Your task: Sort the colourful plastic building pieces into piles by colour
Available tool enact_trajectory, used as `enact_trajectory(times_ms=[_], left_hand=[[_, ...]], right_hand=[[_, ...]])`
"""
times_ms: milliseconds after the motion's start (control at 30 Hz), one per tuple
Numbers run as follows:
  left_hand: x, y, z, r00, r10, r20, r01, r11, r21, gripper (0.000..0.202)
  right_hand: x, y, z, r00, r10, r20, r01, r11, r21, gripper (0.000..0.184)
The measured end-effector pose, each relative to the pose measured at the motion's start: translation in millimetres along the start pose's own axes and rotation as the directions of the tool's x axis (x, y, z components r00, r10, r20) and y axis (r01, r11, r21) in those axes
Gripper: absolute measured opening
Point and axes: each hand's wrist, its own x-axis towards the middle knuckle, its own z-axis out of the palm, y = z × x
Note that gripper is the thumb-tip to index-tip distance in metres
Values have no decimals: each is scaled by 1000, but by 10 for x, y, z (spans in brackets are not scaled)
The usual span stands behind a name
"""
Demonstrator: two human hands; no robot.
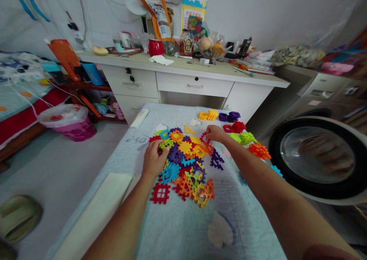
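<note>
A mixed pile of notched plastic building pieces lies in the middle of the cloth-covered table. At the pile's left side, my left hand is closed, thumb and fingers around a lime-green building piece. My right hand pinches a red building piece at the pile's right edge; its fingertips are partly hidden. Just below that hand lies a purple triangular piece. A red window-shaped piece lies flat at the near left of the pile.
Sorted by colour along the table's right side are yellow, purple, red, green and orange pieces. A white box sits at the far left corner. A washing machine door hangs open at the right.
</note>
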Motion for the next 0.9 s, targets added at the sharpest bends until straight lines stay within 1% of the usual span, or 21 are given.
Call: enact_trajectory(times_ms=[100,167,233,267,300,333,400,433,467,533,600,667,700,800,900], left_hand=[[3,8,1,1000,4,1,-4,1000,5,37],[4,12,3,1000,9,-1,-9,1000,6,37],[4,11,5,1000,15,-4,-15,1000,7,36],[3,10,5,1000,17,-4,-17,1000,8,37],[3,7,5,1000,19,-1,-19,1000,9,37],[2,5,4,1000,20,3,-20,1000,9,37],[1,-1,2,1000,21,7,-21,1000,13,38],[0,-3,2,1000,23,7,-23,1000,16,38],[0,-5,3,1000,25,6,-25,1000,19,38],[-1,-10,5,1000,27,7,-28,999,25,38],[-2,-15,9,1000,24,12,-24,999,26,39],[-2,-20,11,1000,19,15,-19,999,28,39],[-1,-20,11,1000,18,14,-18,999,29,39],[3,-14,4,1000,16,11,-17,999,36,39],[8,-1,-5,1000,18,16,-19,999,35,39]], right_hand=[[4,66,-10,991,47,-122,-38,996,78,18],[-5,91,0,972,55,-230,-27,992,121,14],[-22,105,28,949,21,-316,14,994,110,11],[-32,112,46,944,-14,-331,45,995,86,11],[-39,121,63,946,-62,-318,85,995,57,10],[-44,134,77,954,-115,-277,128,991,28,13],[-42,170,86,966,-201,-162,203,979,-5,20],[-34,193,82,967,-225,-118,226,974,-6,22],[-23,214,73,968,-230,-97,231,973,1,22],[6,241,54,971,-217,-102,219,976,13,25],[32,232,54,972,-213,-102,213,977,-7,35],[51,185,81,975,-210,-66,207,977,-53,42],[56,154,101,978,-204,-47,200,977,-77,42],[68,94,142,984,-178,-20,174,978,-116,33],[91,172,86,985,-170,-42,164,979,-123,37]])
